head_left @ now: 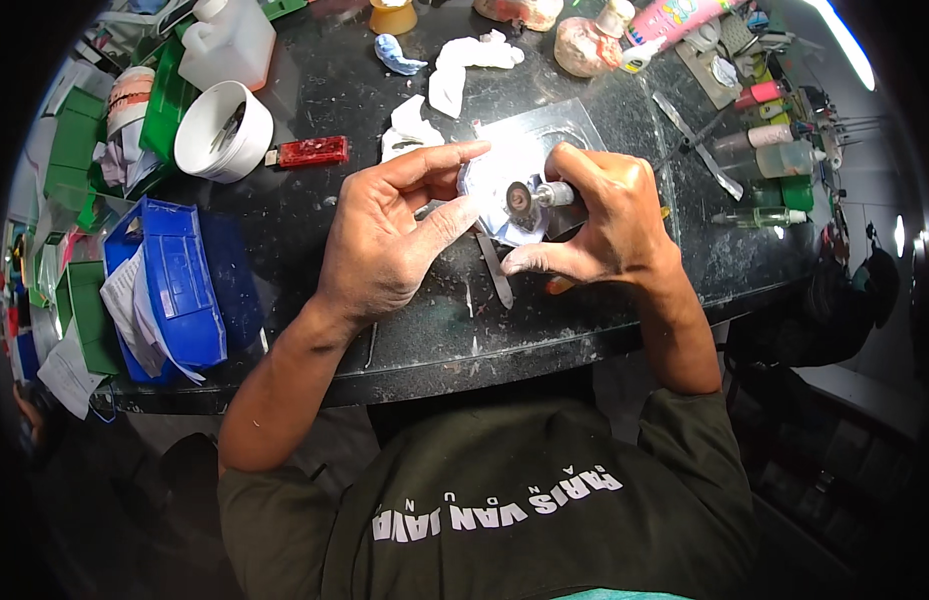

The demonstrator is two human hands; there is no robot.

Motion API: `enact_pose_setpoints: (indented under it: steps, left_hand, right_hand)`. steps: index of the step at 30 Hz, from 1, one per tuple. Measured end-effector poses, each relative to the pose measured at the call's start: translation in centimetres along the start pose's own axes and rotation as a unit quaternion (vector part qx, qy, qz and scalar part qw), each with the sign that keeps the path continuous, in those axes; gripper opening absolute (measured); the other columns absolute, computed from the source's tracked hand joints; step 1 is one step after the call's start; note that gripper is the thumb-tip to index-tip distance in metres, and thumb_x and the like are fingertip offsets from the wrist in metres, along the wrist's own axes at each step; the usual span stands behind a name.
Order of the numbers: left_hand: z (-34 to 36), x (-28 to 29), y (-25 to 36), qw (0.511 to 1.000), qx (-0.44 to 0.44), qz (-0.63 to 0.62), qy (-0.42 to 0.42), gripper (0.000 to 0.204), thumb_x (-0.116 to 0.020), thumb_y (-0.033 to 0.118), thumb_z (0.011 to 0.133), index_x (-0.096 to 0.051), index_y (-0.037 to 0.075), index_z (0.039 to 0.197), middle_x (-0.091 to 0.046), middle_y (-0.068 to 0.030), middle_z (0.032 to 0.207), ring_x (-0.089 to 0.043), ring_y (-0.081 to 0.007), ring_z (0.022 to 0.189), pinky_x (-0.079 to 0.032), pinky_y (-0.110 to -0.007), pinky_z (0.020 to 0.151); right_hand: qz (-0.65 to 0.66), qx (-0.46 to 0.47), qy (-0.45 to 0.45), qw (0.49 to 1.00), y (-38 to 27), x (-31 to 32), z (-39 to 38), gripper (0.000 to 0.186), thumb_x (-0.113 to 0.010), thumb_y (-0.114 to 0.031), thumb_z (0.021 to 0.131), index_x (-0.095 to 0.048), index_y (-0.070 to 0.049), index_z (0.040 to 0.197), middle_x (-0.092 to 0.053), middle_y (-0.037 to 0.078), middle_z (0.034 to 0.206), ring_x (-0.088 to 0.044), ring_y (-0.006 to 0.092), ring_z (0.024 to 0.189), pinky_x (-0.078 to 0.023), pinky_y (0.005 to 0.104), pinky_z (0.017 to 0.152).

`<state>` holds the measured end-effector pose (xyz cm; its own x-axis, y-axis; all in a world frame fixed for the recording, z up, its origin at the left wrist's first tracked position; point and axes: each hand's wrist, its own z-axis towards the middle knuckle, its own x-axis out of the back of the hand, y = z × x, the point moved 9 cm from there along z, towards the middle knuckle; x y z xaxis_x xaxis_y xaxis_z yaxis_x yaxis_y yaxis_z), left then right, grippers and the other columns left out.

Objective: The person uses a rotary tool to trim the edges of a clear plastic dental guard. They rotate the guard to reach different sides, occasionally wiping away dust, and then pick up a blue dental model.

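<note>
Fingers and thumb of my left hand (389, 225) are closed on the left edge of a white plaster-like piece (502, 160), which is washed out by bright light. My right hand (619, 215) grips a rotary handpiece (556, 194) with a metal nose. Its round brown disc (520, 200) is at the near part of the white piece; whether it touches cannot be made out. A flat transparent plate (576, 122) lies behind the piece. Below it, between my hands, a flat metal blade (496, 275) rests on the dark table.
Left of my hands are a red lighter-like item (314, 151), a white tub (230, 170) with tools inside, and a blue bin (169, 285) with papers. Crumpled white tissue (449, 85) lies farther back. On the right are crossed metal strips (699, 145) and several bottles (784, 158).
</note>
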<state>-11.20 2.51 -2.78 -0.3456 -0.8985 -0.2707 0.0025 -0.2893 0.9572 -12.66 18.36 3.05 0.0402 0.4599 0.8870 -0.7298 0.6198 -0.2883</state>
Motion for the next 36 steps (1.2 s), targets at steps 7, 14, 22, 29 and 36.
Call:
enact_pose_setpoints:
  steps: [7,14,22,29,36]
  left_hand:
    - [0.0,-0.1,-0.2,0.999,0.036,0.028,-0.022,0.044,-0.067,-0.001,0.096,-0.06,-0.008,0.139,-0.068,-0.0128,0.126,-0.064,-0.0149,0.114,-0.05,-0.031,0.105]
    - [0.0,0.1,-0.1,0.999,0.036,-0.001,-0.004,0.042,-0.067,-0.003,0.093,-0.062,-0.009,0.134,-0.069,-0.012,0.116,-0.064,-0.014,0.108,-0.052,-0.03,0.101]
    - [0.0,0.1,0.1,0.999,0.03,0.027,-0.017,0.044,-0.066,-0.001,0.093,-0.06,-0.011,0.136,-0.068,-0.0151,0.125,-0.064,-0.0162,0.115,-0.051,-0.032,0.105]
    - [-0.1,0.1,0.1,0.999,0.029,0.035,-0.012,0.043,-0.066,-0.002,0.093,-0.062,-0.01,0.135,-0.068,-0.0138,0.127,-0.063,-0.0147,0.114,-0.05,-0.032,0.105]
    - [-0.2,0.1,0.2,0.999,0.028,0.043,-0.018,0.043,-0.066,-0.001,0.093,-0.063,-0.009,0.135,-0.068,-0.0132,0.126,-0.063,-0.014,0.112,-0.05,-0.031,0.104]
  right_hand:
    - [0.036,0.015,-0.026,0.999,0.6,-0.6,-0.3,0.083,-0.085,-0.079,0.058,-0.054,-0.005,0.079,-0.054,0.007,0.061,-0.06,0.0289,0.053,-0.044,0.04,0.049]
    - [0.038,0.008,-0.039,0.998,0.9,-1.2,-0.3,0.083,-0.085,-0.079,0.058,-0.052,-0.006,0.076,-0.054,0.008,0.061,-0.059,0.0299,0.053,-0.043,0.0401,0.049]
    - [0.049,0.003,-0.043,0.998,0.8,-1.5,-0.4,0.082,-0.085,-0.078,0.06,-0.052,-0.005,0.076,-0.056,0.008,0.062,-0.061,0.0306,0.054,-0.044,0.0406,0.049]
    - [0.06,0.013,-0.043,0.997,0.5,-1.7,-0.2,0.081,-0.085,-0.077,0.061,-0.052,-0.005,0.077,-0.055,0.009,0.061,-0.06,0.0316,0.055,-0.044,0.0409,0.051]
    - [0.057,0.012,-0.052,0.997,0.4,-1.9,-0.3,0.08,-0.085,-0.077,0.062,-0.053,-0.005,0.078,-0.055,0.01,0.061,-0.06,0.0317,0.055,-0.044,0.041,0.051]
